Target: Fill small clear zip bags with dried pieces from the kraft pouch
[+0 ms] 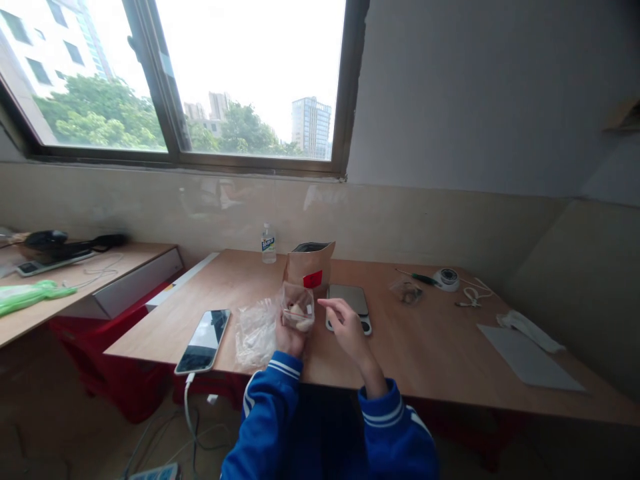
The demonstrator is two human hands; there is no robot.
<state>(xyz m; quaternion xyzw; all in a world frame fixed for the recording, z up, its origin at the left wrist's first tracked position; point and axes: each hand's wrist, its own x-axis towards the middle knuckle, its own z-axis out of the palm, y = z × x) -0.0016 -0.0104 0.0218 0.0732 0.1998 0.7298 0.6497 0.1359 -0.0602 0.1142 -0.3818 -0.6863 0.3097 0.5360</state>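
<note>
My left hand (pixel 291 340) is closed around a small clear plastic bag (pixel 299 308) with pale, lumpy pieces inside; what they are I cannot make out. Just to the right, my right hand (pixel 345 328) is raised with its index finger and thumb apart, holding nothing visible. It hovers in front of a kitchen scale (pixel 350 300), partly covering it. Behind the bag stands a brown paper bag (pixel 305 267) with an open top and a red label. A heap of clear plastic bags (pixel 256 333) lies left of my left hand.
A phone (pixel 203 341) with a cable lies near the table's front left. At the back is a bottle (pixel 269 244). To the right are another small clear bag (pixel 407 292), a screwdriver (pixel 420 277), a dome camera (pixel 447 279) and a grey sheet (pixel 530 358).
</note>
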